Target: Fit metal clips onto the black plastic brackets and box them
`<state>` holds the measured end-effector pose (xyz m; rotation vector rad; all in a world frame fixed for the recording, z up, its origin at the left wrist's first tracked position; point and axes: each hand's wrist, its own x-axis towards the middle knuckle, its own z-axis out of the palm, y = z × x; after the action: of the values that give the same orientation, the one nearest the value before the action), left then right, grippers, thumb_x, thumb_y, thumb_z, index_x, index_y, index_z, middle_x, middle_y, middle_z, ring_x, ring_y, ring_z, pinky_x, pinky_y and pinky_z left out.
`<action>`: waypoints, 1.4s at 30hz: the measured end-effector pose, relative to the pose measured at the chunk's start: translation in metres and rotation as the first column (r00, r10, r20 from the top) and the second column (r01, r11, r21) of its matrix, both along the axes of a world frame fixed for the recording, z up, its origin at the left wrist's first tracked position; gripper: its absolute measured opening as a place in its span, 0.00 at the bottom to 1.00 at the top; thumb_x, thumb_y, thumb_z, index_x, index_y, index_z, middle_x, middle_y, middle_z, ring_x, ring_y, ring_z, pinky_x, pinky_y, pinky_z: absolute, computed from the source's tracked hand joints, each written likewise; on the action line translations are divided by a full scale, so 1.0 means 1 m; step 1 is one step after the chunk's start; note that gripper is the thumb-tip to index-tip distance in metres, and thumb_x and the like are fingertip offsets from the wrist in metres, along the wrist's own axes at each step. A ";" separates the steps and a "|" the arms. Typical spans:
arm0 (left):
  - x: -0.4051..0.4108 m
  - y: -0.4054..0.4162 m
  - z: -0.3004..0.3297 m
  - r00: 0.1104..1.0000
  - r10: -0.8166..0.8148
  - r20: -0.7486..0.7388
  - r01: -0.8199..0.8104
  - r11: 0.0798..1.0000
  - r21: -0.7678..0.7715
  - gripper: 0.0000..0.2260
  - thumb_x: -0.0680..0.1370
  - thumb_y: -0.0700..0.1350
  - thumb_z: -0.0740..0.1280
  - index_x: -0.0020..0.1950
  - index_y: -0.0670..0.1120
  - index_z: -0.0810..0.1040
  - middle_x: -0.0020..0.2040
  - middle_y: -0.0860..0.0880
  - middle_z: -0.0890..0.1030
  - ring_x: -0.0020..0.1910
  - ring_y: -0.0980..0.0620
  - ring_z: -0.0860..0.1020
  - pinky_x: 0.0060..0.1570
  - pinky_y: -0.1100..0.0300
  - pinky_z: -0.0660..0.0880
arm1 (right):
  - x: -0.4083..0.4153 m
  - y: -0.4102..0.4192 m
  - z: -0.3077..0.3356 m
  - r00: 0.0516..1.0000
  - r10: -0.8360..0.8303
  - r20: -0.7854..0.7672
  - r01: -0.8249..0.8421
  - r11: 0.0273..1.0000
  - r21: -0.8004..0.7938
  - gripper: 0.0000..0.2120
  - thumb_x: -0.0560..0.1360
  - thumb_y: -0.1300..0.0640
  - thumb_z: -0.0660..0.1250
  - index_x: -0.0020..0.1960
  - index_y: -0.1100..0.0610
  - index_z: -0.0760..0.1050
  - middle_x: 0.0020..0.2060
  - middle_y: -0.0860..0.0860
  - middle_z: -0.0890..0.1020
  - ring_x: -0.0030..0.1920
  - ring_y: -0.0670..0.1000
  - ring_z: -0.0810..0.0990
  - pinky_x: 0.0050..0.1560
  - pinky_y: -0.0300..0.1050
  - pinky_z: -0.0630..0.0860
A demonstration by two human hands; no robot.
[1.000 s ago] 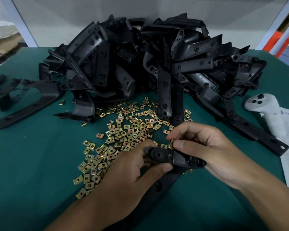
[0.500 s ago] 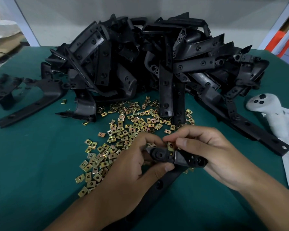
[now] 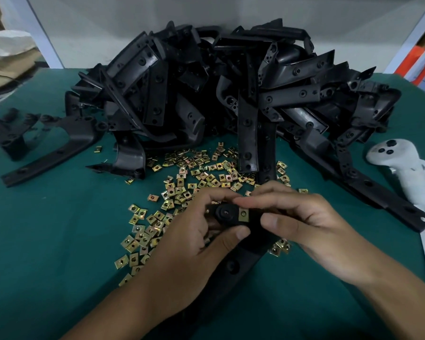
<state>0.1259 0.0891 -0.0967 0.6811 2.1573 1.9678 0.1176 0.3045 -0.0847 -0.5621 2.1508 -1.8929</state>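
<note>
I hold one black plastic bracket [image 3: 227, 214] low over the green table, its long body running down towards me. My left hand [image 3: 194, 244] grips its left end, thumb underneath. My right hand [image 3: 312, 227] pinches the bracket just right of a brass metal clip [image 3: 243, 215], forefinger above and thumb below. The clip sits flat on the bracket beside its round boss. Several loose brass clips [image 3: 182, 190] lie scattered on the cloth beyond and left of my hands.
A big heap of black brackets [image 3: 231, 94] fills the back of the green table [image 3: 47, 241]. Separate brackets [image 3: 52, 146] lie at far left. A white controller [image 3: 400, 168] rests on paper at right. One long bracket [image 3: 378, 192] stretches toward the right edge.
The clip, held edge-on in my right fingers before, now sits flat on the bracket. Both hands have turned the bracket's face up toward me.
</note>
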 end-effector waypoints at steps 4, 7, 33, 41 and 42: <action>-0.002 -0.002 0.001 0.999 0.034 0.007 -0.035 0.998 0.060 0.13 0.79 0.51 0.69 0.61 0.63 0.75 0.52 0.61 0.84 0.51 0.62 0.83 0.47 0.74 0.75 | -0.009 0.007 0.001 0.965 -0.004 0.263 0.118 0.901 -0.418 0.24 0.66 0.65 0.60 0.58 0.55 0.83 0.54 0.54 0.81 0.50 0.48 0.79 0.49 0.40 0.78; -0.002 -0.001 0.001 0.999 0.053 -0.003 -0.053 0.996 0.077 0.11 0.79 0.51 0.69 0.59 0.63 0.76 0.51 0.61 0.84 0.50 0.62 0.83 0.47 0.74 0.75 | -0.018 0.013 -0.003 0.910 -0.069 0.408 0.302 0.785 -0.540 0.27 0.61 0.76 0.57 0.52 0.59 0.83 0.51 0.58 0.83 0.47 0.50 0.81 0.45 0.41 0.80; -0.002 0.000 -0.002 0.991 0.135 -0.005 -0.135 0.991 -0.002 0.11 0.70 0.54 0.77 0.50 0.58 0.81 0.46 0.54 0.86 0.45 0.56 0.84 0.44 0.69 0.79 | -0.010 0.004 -0.001 0.915 -0.138 0.380 0.263 0.917 -0.300 0.15 0.71 0.57 0.71 0.58 0.57 0.80 0.48 0.59 0.86 0.41 0.47 0.82 0.42 0.39 0.80; -0.001 -0.002 -0.001 0.969 0.167 -0.182 -0.192 0.973 -0.130 0.10 0.73 0.55 0.74 0.52 0.57 0.80 0.44 0.55 0.85 0.42 0.54 0.84 0.40 0.64 0.79 | -0.007 0.000 0.005 0.941 -0.175 0.291 0.256 0.929 -0.268 0.06 0.69 0.56 0.73 0.46 0.52 0.86 0.36 0.48 0.85 0.32 0.41 0.79 0.33 0.32 0.73; 0.000 -0.002 -0.001 0.966 0.169 -0.194 -0.198 0.971 -0.138 0.10 0.73 0.55 0.74 0.52 0.57 0.80 0.44 0.56 0.84 0.41 0.54 0.83 0.39 0.63 0.79 | -0.007 -0.001 0.005 0.942 -0.178 0.284 0.257 0.928 -0.270 0.07 0.68 0.55 0.74 0.46 0.52 0.86 0.36 0.48 0.85 0.32 0.41 0.78 0.33 0.32 0.73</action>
<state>0.1255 0.0869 -0.0973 0.6803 2.5369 1.8576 0.1107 0.3039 -0.0793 -0.1148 1.8349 -2.2944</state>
